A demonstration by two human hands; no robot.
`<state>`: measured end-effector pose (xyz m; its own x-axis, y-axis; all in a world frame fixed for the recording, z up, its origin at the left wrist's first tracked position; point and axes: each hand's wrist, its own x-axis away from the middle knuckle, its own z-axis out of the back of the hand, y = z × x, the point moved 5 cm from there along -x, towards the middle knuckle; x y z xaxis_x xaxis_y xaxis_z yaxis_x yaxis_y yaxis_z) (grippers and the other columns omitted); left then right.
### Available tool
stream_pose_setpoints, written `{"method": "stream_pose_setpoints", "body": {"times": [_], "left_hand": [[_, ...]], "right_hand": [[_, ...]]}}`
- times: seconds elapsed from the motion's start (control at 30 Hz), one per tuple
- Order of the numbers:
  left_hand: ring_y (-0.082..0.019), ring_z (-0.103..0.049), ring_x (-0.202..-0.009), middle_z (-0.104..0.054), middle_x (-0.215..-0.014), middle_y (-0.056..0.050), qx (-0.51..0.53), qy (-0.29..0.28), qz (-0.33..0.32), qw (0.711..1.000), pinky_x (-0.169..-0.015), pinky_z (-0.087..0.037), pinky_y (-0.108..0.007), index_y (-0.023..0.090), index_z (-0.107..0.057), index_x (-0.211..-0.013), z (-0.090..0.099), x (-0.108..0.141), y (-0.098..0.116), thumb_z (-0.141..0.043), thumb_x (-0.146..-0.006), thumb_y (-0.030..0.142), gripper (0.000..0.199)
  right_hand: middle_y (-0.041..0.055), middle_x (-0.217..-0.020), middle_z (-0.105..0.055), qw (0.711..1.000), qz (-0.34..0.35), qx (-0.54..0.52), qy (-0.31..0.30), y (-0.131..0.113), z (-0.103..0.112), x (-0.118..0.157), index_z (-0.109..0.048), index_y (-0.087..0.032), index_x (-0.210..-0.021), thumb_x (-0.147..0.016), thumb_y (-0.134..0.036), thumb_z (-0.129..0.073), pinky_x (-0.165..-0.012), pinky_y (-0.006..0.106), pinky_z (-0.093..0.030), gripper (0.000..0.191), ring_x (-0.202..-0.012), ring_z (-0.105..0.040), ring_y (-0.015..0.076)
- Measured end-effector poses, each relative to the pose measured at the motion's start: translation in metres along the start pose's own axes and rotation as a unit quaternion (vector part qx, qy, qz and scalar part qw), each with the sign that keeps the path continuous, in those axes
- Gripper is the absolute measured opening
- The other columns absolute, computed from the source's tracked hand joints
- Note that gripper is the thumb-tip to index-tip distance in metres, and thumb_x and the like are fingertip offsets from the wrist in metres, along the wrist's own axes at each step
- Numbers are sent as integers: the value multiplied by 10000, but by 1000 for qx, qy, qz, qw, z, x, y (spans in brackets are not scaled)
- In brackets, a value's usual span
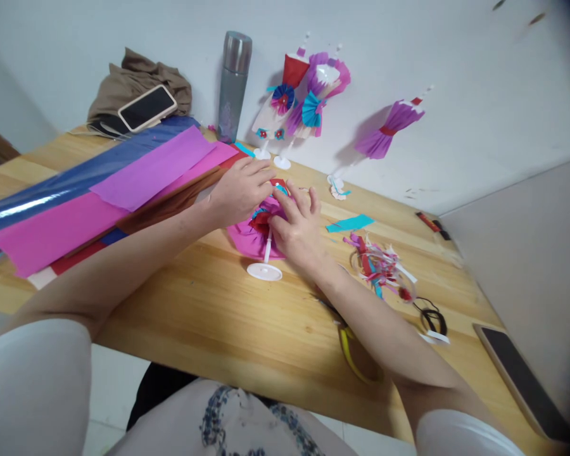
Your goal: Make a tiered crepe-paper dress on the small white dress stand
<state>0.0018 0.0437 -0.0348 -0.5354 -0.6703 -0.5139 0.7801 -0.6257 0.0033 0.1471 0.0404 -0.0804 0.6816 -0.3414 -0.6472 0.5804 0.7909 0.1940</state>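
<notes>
A small pink paper dress [241, 239] on a white stand lies on the table. The stand's round foot [265, 272] points towards me. Red and blue paper trims show on the dress between my hands. My left hand [245, 190] grips its left and upper side, with the fingers bent over the paper. From the right, my right hand [300, 229] holds it, thumb and index finger close to the red trim and the other fingers partly raised. The fingertips hide much of the dress's middle.
Paper sheets [156, 168] lie at left, near a phone [147, 107] on brown cloth. A flask [232, 88] and stands with paper dresses [389, 130] are behind. At right are paper scraps [380, 263], yellow-handled scissors [349, 354] and another phone [522, 380].
</notes>
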Motion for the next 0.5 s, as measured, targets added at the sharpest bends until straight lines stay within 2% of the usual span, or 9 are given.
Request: {"method": "stream_pose_setpoints", "body": {"times": [0.1,0.2,0.33,0.4,0.5], "left_hand": [[-293,-524,-1354,-665,-1338,-100,-23,-5,-10,1000,-1098,-429,-492,224,-681,-1154,0,1,1,-436,-927,182,337],[-296,-534,-1329,-674,-1313,-123,-55,-9,-17,998,-1070,-443,-487,179,-678,-1146,0,2,1,-425,-938,165,328],[-304,-575,-1257,-694,-1255,-146,-85,-17,-18,996,-997,-485,-467,128,-684,-1107,0,5,-1,-446,-936,169,296],[-293,-592,-1229,-705,-1232,-123,-77,-15,-11,997,-991,-490,-448,149,-691,-1075,-1,5,-3,-476,-914,161,269],[-276,-609,-1200,-712,-1213,-91,-56,-11,14,998,-1000,-487,-425,185,-695,-1021,-3,6,-7,-508,-868,133,248]], "right_hand": [[65,-1436,-614,999,6,-19,27,-1,6,0,-702,-223,-795,-963,-247,-590,-1198,643,-292,204,-1453,-429,315],[98,-1470,-576,995,5,-80,51,0,17,1,-711,-236,-943,-941,-252,-596,-1155,636,-365,116,-1446,-438,336],[134,-1470,-561,978,-85,-174,77,12,31,7,-649,-239,-1094,-927,-256,-570,-1088,578,-470,186,-1366,-531,323],[151,-1429,-589,968,-128,-202,78,18,34,10,-595,-241,-1216,-918,-315,-592,-1067,587,-486,307,-1327,-561,336],[173,-1426,-586,958,-175,-224,51,23,31,14,-457,-230,-1425,-867,-420,-667,-1045,590,-503,626,-1304,-572,356]]}}
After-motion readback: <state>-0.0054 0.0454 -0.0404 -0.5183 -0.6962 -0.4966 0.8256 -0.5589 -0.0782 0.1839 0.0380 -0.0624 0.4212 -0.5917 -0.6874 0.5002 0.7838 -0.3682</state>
